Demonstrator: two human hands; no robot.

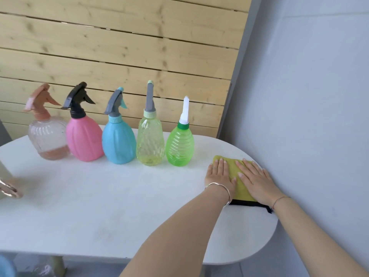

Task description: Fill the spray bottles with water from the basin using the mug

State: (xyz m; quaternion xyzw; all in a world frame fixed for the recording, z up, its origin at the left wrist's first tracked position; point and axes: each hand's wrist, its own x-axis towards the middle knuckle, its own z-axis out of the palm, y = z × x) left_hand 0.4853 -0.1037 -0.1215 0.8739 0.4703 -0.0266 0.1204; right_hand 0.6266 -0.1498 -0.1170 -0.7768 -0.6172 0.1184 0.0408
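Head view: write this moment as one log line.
left hand: flat on cloth | right hand: flat on cloth | spray bottles: five, capped

Soft, even daylight filled the scene; shadows on the table (99, 196) were faint. Wide-angle bending curved the edges, and the left edge was blurred.
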